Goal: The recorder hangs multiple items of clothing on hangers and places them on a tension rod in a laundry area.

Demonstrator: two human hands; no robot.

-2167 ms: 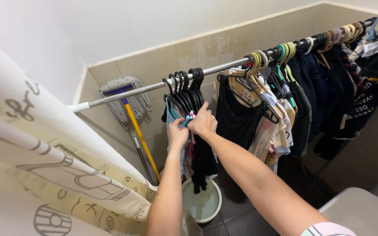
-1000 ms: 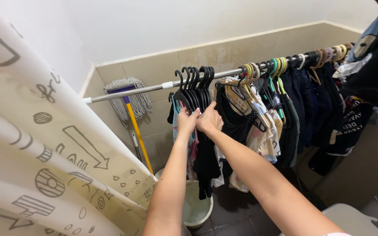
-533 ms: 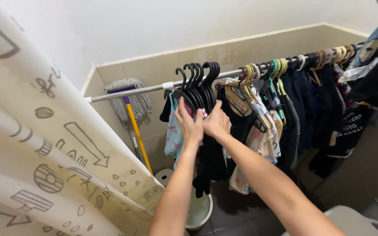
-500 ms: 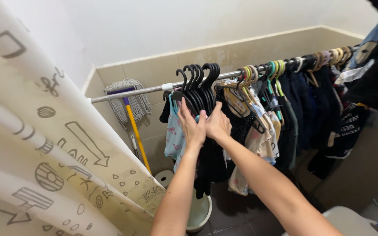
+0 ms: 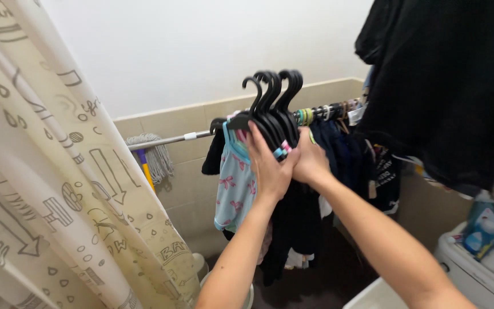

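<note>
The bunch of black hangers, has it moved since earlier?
Yes. The black hangers have come up off the metal rod; their hooks now stand above it, gripped by both hands.

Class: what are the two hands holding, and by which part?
Both the left hand and right hand clasp a bunch of black hangers below their hooks, with clothes hanging.

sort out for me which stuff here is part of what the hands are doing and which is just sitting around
In hand:
left hand
right hand
bunch of black hangers, hooks lifted above the rail
light blue top with pink bows and dark garments hanging from them

Lying about:
clothes rail
mop
patterned curtain
bottles
big black garment
</note>
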